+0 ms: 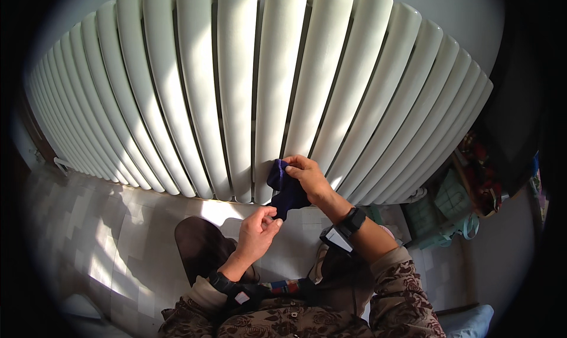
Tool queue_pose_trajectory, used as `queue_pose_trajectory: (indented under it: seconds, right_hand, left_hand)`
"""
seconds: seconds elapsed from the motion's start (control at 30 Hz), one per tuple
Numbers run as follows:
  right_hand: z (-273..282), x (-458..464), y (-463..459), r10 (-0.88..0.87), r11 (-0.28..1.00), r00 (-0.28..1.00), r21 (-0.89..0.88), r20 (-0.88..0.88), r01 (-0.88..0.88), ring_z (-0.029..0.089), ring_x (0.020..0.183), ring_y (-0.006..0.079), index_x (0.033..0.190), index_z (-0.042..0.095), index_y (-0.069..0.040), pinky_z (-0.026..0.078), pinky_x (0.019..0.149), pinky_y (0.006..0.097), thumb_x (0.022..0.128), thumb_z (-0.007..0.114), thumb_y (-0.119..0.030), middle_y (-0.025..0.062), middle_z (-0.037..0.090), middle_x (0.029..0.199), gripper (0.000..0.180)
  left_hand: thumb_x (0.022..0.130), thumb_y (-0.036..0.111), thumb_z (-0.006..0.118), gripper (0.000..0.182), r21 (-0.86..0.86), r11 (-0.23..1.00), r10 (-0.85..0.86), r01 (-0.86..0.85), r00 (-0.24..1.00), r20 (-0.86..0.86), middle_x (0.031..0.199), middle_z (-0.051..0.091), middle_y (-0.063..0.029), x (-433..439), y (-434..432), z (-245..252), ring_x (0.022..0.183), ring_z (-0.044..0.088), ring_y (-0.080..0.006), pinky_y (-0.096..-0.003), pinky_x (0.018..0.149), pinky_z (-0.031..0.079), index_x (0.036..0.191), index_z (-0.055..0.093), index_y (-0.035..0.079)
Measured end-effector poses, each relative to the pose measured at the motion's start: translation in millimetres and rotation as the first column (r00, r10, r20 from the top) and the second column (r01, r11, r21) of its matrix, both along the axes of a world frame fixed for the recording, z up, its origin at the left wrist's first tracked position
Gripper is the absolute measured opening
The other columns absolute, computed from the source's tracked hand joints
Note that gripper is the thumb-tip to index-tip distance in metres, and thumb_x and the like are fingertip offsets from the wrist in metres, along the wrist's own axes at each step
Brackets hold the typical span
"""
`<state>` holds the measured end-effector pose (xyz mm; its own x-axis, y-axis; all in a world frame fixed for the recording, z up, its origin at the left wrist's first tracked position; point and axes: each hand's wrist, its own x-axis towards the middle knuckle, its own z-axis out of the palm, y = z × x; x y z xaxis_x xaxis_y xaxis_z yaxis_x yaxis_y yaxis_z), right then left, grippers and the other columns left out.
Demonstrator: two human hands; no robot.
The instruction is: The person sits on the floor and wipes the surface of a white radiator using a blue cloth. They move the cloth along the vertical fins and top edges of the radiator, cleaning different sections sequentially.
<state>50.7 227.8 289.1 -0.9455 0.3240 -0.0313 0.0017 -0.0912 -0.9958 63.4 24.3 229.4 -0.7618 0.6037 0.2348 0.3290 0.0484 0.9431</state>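
A dark purple cloth hangs in front of the lower part of a white column radiator. My right hand pinches its upper edge between thumb and fingers, close to the radiator's tubes. Lower and to the left, my left hand has its thumb and fingertips at the cloth's bottom corner, gripping it. Part of the cloth folds over at the upper left, and a lighter stitched line runs down that fold. Whether the cloth touches the radiator I cannot tell.
My knees are bent below my hands, above a pale plank floor with sunlit patches. A black wrist strap with a device is on my right arm. Right of the radiator stand a green fabric container and red plaid fabric.
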Motion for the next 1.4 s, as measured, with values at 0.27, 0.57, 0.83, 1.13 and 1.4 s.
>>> queue_pose_trajectory:
  seconds: [0.27,0.57,0.83,1.13,1.4]
  right_hand:
    - [-25,36,-4,0.336,0.938,0.942,0.087,0.016,-0.336,0.059,0.090,0.0127,0.109,0.061,-0.001,0.048,0.083,0.0281,0.090,0.057,-0.005,0.0041,0.064,0.097,0.019]
    - [-40,72,16,0.633,0.727,0.771,0.292,0.065,-0.622,0.058,0.107,0.0191,0.125,0.058,-0.005,0.045,0.094,0.0333,0.096,0.057,-0.015,0.0077,0.062,0.118,0.030]
    - [-55,76,32,0.662,0.746,0.747,-0.163,0.069,-0.646,0.059,0.107,0.0155,0.130,0.055,-0.004,0.047,0.091,0.0287,0.097,0.057,-0.025,0.0082,0.062,0.122,0.039]
    - [-70,75,23,0.720,0.681,0.671,0.004,0.175,-0.732,0.057,0.114,0.0168,0.127,0.057,-0.002,0.042,0.100,0.0312,0.096,0.061,-0.022,0.0080,0.064,0.119,0.037]
    - [-81,71,21,0.744,0.627,0.628,0.087,0.230,-0.774,0.058,0.109,0.0169,0.127,0.056,-0.003,0.043,0.098,0.0309,0.097,0.058,-0.021,0.0073,0.064,0.114,0.036]
  left_hand:
    - [0.095,0.057,0.043,0.062,0.623,0.779,-0.533,-0.069,0.448,0.718,0.138,0.048,-0.0046,-3,39,-45,0.127,0.045,-0.0266,-0.0559,0.104,0.036,0.138,0.043,0.011]
    - [0.100,0.039,0.041,0.046,0.435,0.820,-0.321,-0.372,0.330,0.888,0.129,0.057,-0.0102,-14,31,-16,0.120,0.053,-0.0295,-0.0470,0.104,0.040,0.131,0.051,0.008]
    - [0.100,0.040,0.048,0.052,0.793,0.590,0.533,-0.155,0.812,-0.237,0.128,0.056,-0.0118,-128,28,242,0.114,0.057,-0.0238,-0.0397,0.095,0.049,0.135,0.047,0.002]
    - [0.087,0.027,0.061,0.053,0.542,0.652,0.598,-0.531,-0.081,-0.798,0.148,0.033,-0.0221,-176,71,203,0.134,0.032,-0.0406,-0.0556,0.112,0.019,0.137,0.051,0.009]
    - [0.086,0.023,0.061,0.057,0.448,0.688,0.580,-0.571,0.061,-0.812,0.147,0.033,-0.0290,-156,67,118,0.138,0.029,-0.0457,-0.0585,0.114,0.014,0.137,0.047,0.000]
